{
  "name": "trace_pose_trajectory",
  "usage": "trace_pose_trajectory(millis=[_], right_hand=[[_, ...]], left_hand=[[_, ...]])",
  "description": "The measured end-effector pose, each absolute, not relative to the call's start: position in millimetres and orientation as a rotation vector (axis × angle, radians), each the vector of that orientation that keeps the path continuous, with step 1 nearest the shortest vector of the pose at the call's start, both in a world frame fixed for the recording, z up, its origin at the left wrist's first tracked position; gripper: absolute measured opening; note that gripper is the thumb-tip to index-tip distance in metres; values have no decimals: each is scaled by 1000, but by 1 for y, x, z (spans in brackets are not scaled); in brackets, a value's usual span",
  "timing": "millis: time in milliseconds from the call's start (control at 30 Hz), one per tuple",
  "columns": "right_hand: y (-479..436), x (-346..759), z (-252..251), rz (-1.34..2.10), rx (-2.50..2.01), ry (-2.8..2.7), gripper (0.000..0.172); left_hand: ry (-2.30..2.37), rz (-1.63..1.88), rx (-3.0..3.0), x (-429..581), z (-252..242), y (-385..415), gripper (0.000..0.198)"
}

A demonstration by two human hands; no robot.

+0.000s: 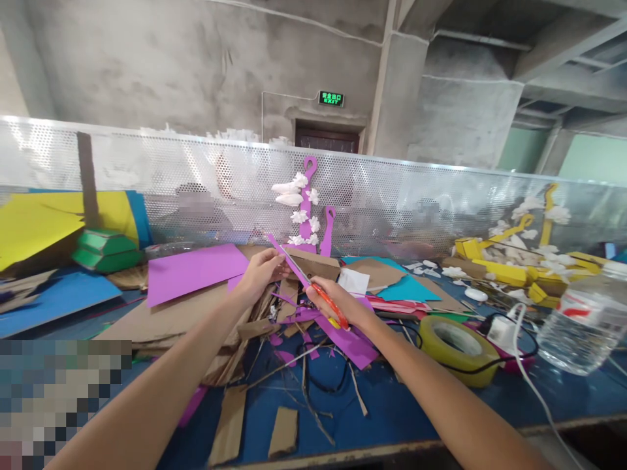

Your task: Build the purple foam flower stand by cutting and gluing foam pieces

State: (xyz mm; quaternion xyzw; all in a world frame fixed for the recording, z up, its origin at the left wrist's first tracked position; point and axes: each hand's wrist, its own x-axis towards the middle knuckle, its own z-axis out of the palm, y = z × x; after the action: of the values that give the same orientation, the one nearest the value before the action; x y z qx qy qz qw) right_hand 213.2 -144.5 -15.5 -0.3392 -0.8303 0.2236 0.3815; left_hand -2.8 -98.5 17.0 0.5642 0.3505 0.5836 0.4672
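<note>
While your left hand is pinching a purple strip, your right hand is gripping the orange-handled scissors, which are lying along it, above the blue table. Behind, one purple hooked piece is standing upright with white flowers attached, seemingly finished. The strip is apparently awaiting completion of its cut; a larger purple sheet is lying at left, seemingly unused.

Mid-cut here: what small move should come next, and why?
I'd probably ease the left hand a little away from the scissors before the next snip. Its fingertips hold the purple strip close beside the blades, which lie along that same strip, with the right hand on the orange handles. Whether the blades are open is hard to tell.
</note>
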Motion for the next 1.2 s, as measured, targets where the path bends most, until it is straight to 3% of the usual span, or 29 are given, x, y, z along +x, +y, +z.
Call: trace_pose_trajectory(millis=[233, 700, 1200], right_hand=[[-129, 214, -17, 545, -898, -2115, 54], [-136, 214, -11, 431, -900, -2143, 46], [-120, 212, -28, 477, -880, -2124, 36]], left_hand=[[869, 1404, 1394, -1, 14, -98, 25], [910, 1486, 1284, -5, 27, -102, 18], [913, 1425, 1344, -7, 26, -106, 23]])
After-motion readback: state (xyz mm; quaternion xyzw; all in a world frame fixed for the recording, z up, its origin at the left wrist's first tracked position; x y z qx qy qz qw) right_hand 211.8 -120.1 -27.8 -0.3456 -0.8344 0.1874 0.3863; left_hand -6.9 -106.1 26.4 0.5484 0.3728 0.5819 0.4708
